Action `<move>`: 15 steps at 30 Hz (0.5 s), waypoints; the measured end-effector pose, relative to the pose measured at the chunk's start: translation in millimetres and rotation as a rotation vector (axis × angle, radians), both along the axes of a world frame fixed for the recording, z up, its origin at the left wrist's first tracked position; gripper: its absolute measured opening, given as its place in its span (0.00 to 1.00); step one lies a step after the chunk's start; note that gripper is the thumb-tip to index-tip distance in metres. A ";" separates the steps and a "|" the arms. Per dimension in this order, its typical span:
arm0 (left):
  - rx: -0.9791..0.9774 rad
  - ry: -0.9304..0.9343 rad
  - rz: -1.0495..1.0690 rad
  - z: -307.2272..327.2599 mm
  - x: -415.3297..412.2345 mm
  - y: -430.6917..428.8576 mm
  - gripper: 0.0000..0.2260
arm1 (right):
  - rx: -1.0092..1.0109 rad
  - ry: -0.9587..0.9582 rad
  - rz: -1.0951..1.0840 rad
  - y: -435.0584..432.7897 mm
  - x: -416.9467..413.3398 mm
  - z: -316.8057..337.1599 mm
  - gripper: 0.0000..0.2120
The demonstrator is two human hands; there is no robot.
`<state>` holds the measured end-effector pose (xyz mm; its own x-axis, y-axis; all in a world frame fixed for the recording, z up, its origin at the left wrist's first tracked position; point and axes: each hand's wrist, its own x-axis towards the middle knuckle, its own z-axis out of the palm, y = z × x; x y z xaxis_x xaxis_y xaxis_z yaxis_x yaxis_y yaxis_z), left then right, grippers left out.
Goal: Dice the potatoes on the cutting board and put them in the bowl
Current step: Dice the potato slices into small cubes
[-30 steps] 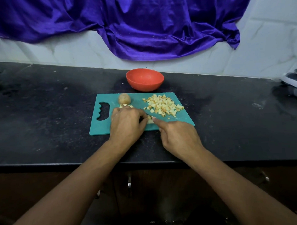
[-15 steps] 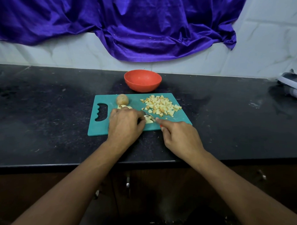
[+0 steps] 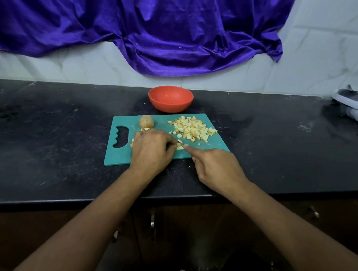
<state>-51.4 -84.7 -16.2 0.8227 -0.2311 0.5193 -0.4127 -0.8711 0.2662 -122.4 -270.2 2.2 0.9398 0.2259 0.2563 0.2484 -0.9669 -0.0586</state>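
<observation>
Dicing is the step in hand, judged from the head view: the left hand [image 3: 152, 150] lies knuckles-up on the teal cutting board [image 3: 215, 147], fingers curled down and pinching a pale potato piece [image 3: 179, 147] at their tips. The right hand [image 3: 218, 168] is closed round a knife that is almost wholly hidden, forefinger stretched along it toward that piece; only a sliver of red handle shows beneath the fingers. A heap of small diced cubes [image 3: 192, 128], cream-fleshed with tan skin edges, sits on the board's far right part, and one whole potato [image 3: 146, 121], round and dull-skinned, rests at the far edge near the handle cut-out. The orange bowl [image 3: 171, 106], smooth plastic by its look, stands just beyond the board and appears to hold nothing. Next probably come short crosswise cuts with the left fingertips tucked clear of the blade; the wet strips may slip. The board lies on a speckled black counter [image 3: 52, 139], under glossy purple cloth [image 3: 170, 34].
</observation>
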 end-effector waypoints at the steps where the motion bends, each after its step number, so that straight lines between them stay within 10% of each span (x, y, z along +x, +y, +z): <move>1: -0.001 0.010 -0.007 0.5 1.0 0.3 0.06 | -0.013 -0.003 -0.007 0.2 0.4 0.3 0.22; 15: -0.025 0.022 0.005 -4.5 3.6 4.2 0.08 | 0.303 0.021 -0.158 4.9 9.0 -3.6 0.19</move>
<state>-47.7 -80.5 -20.7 0.8349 -0.2143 0.5069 -0.4024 -0.8660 0.2967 -113.4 -265.3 -1.4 0.9629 -0.0064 0.2698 0.0926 -0.9311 -0.3527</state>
